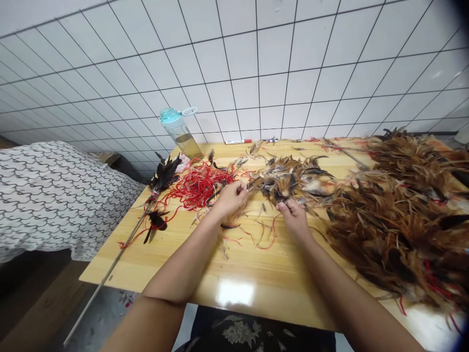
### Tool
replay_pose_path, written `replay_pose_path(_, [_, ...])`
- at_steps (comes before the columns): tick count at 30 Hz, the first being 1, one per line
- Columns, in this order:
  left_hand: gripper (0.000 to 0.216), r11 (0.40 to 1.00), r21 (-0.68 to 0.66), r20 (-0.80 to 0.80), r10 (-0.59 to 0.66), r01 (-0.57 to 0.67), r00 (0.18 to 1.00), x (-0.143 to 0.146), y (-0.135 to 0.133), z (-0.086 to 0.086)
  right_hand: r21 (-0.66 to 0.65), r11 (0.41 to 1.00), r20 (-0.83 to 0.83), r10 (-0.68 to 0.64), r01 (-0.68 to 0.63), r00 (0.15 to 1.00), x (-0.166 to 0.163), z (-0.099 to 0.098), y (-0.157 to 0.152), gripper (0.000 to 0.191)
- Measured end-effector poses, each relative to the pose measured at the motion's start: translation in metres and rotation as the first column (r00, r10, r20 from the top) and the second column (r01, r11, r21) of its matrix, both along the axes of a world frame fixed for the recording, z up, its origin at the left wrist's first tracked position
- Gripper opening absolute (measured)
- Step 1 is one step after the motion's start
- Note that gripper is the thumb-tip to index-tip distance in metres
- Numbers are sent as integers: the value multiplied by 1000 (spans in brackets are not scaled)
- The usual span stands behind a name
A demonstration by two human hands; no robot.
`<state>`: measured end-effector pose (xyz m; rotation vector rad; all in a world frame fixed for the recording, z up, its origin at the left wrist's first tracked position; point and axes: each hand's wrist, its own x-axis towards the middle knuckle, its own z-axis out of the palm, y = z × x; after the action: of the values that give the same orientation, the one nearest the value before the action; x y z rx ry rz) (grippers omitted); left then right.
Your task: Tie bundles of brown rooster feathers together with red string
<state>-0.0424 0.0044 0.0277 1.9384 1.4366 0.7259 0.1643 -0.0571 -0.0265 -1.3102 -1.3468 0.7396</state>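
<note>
Brown and rust feathers [284,183] lay bunched on the wooden table [234,288] between your two hands, the bunch running roughly left to right across your view. Your left hand [231,196] was curled shut at its left end, fingertips pinched on something thin there, too small to name. Your right hand [294,217] sat on the near side of the bunch, fingers closed on a few quills at its lower edge, which made it the hand closer to the bunch's middle. A tangle of red string [198,188] lay just left of your left hand, and a large feather heap [403,215] spread to your right. A thin stick [110,266] lay far left, angled off the table's edge.
</note>
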Motion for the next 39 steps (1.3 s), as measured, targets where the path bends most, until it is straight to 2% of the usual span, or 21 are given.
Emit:
replay_pose_path(4, [14,990,-127,248,-32,65,968,-3,-2,6,-3,1000,10,-1,1,1000,-1,1,-1,28])
replay_pose_path(7, [16,978,-186,299,-39,99,953,-3,-3,4,3,1000,15,5,-5,1000,0,1,0,27])
replay_pose_path(9, [13,987,-146,226,-36,70,973,-5,-4,0,4,1000,27,12,-12,1000,0,2,0,27])
replay_pose_path(14, [11,997,61,-107,-32,39,994,-15,-5,-6,15,1000,80,16,-17,997,0,1,0,26])
replay_pose_path(17, [9,992,127,-142,25,-6,990,-20,-6,2,17,1000,89,22,-24,996,-1,0,1,25])
replay_pose_path(20, [9,994,111,-223,25,0,974,-27,-8,14,8,1000,82,23,-23,996,-1,1,1,25])
replay_pose_path(23, [5,997,19,-339,-63,73,939,-31,-13,20,3,1000,93,23,-23,995,-1,2,1,25])
replay_pose_path(26, [6,993,-27,-418,-118,118,901,-28,-16,16,5,1000,104,27,-27,994,-1,1,1,26])
replay_pose_path(30, [6,992,-9,-543,-110,125,832,-21,-17,7,13,1000,114,26,-28,993,-1,-2,3,26])
replay_pose_path(32, [9,988,5,-540,-129,156,831,-20,-17,7,16,999,110,28,-30,994,-1,-3,3,26])
replay_pose_path(35, [7,983,5,-456,-161,183,875,-25,-18,14,20,999,107,30,-32,994,-1,-4,3,26])
replay_pose_path(39, [8,968,-136,-237,-237,209,942,-36,-20,31,16,999,105,28,-30,994,-1,-2,3,26])
